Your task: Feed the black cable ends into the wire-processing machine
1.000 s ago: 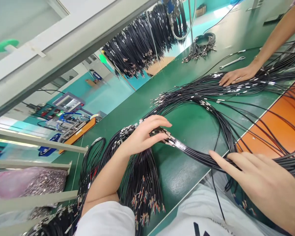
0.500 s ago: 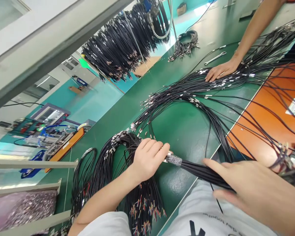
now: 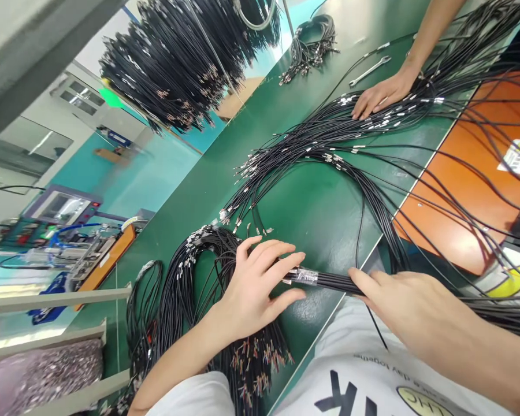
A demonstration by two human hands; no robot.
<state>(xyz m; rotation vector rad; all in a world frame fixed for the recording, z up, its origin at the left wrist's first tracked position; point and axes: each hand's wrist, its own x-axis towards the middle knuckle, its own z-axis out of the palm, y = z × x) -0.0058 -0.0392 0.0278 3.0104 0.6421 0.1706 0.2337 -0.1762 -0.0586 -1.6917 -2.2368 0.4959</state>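
A bundle of black cables (image 3: pixel 333 281), bound with clear tape (image 3: pixel 307 276) near its end, lies across the front of the green table. My right hand (image 3: pixel 398 297) is wrapped round this bundle, to the right of the tape. My left hand (image 3: pixel 262 286) is by the bundle's end, with fingers apart and thumb spread. Whether its palm touches the cable ends is hidden. Behind and below it, more black cables (image 3: pixel 186 289) hang in a curved bunch, with stripped coloured wire ends (image 3: pixel 260 358) at the bottom.
A co-worker's hand (image 3: pixel 381 95) rests on a long spread of black cables (image 3: pixel 303 136). Beyond it lie a wrench (image 3: pixel 370 71) and a coiled cable bundle (image 3: pixel 312 46). Many cables (image 3: pixel 177 63) hang on a rack at the upper left. An orange surface (image 3: pixel 450 202) adjoins the green table (image 3: pixel 320 225).
My left hand has opened from its grip around the bundle's end. My right hand, loose and blurred before, has closed round the cables nearer the tape. The view has shifted a little.
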